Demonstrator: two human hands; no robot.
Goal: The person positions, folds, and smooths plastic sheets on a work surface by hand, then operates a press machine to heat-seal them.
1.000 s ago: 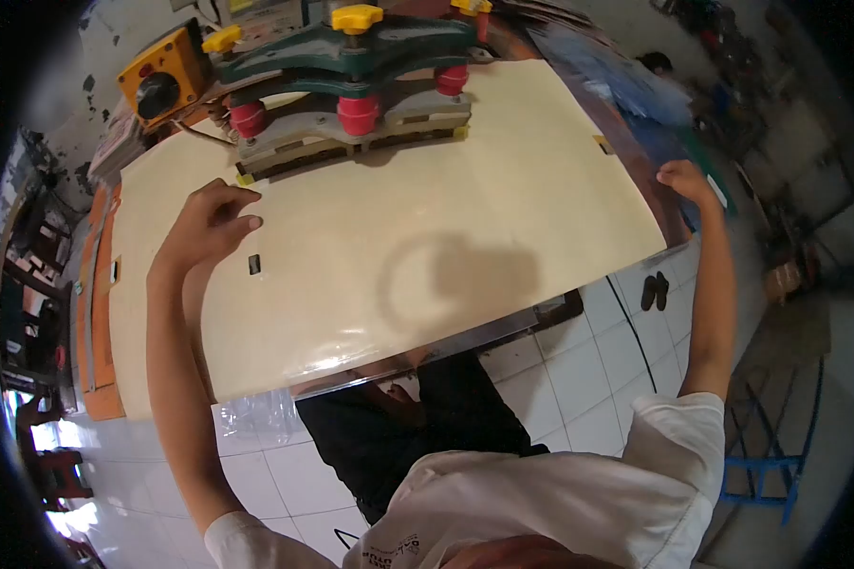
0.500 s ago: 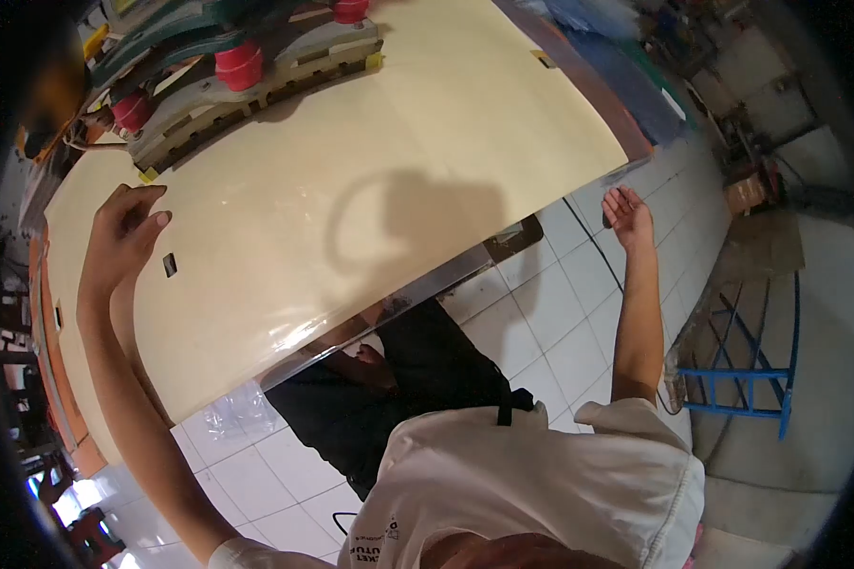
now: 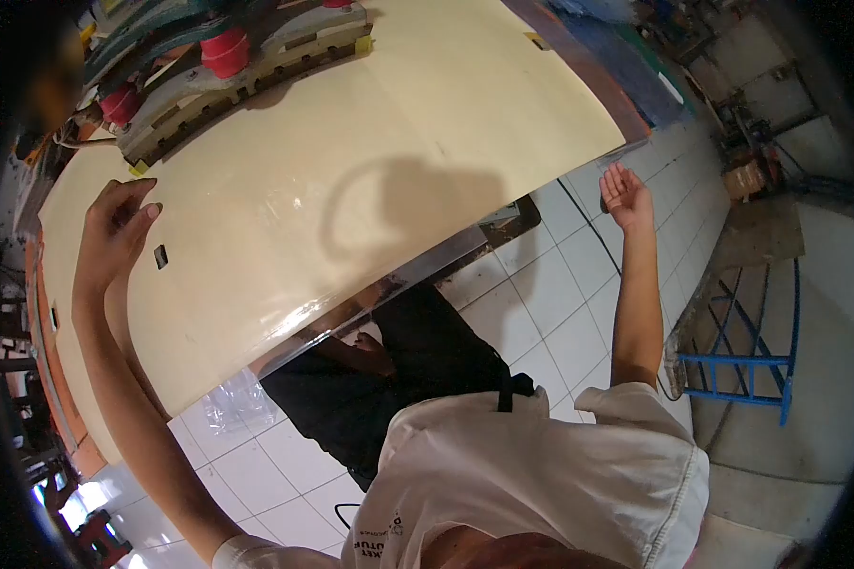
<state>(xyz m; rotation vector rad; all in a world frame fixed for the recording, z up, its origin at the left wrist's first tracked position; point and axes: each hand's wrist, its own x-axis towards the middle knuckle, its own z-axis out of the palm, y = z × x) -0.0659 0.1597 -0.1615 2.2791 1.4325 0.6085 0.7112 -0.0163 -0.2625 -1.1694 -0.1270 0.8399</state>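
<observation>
My left hand (image 3: 114,228) hovers over the left part of a cream-coloured tabletop (image 3: 285,209), its thumb and fingers curved with a gap between them and nothing held. Just right of it lies a small dark piece (image 3: 160,256). Beyond it stands a green and grey machine (image 3: 247,81) with red cylinders (image 3: 225,52) and a yellow tab at each end of its lower bar. My right hand (image 3: 626,196) is beyond the table's right corner, above the tiled floor, palm up with fingers extended and nothing in it.
A transparent sheet (image 3: 436,261) sticks out at the near table edge. Clear plastic (image 3: 237,403) hangs below the left side. Blue plastic (image 3: 588,9) lies at the far right. A blue metal frame (image 3: 745,360) stands on the right, near a brown box (image 3: 745,180).
The view has swung to the right, shifting the machine toward the upper left. My right hand has come from the table's right side to above the floor, and its fingers have opened.
</observation>
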